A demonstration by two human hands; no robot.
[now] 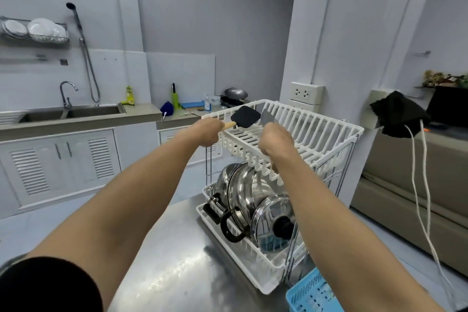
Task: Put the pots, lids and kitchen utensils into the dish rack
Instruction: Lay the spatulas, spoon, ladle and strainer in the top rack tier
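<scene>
A white two-tier dish rack (pixel 336 139) stands on a steel table. Its lower tier holds steel pots (pixel 243 185) and a lid with a black knob (pixel 273 220). My left hand (pixel 206 132) grips the wooden handle of a black spatula (pixel 245 116), whose head is over the rack's upper tier. My right hand (pixel 274 140) grips a grey spatula (pixel 268 117); only its blade shows above my fist, over the same tier.
The steel table (pixel 172 261) runs under my arms. A blue plastic basket (pixel 311 294) sits at the rack's near right corner. A counter with a sink (pixel 71 111) lies at the left. White cables (pixel 420 197) hang at the right.
</scene>
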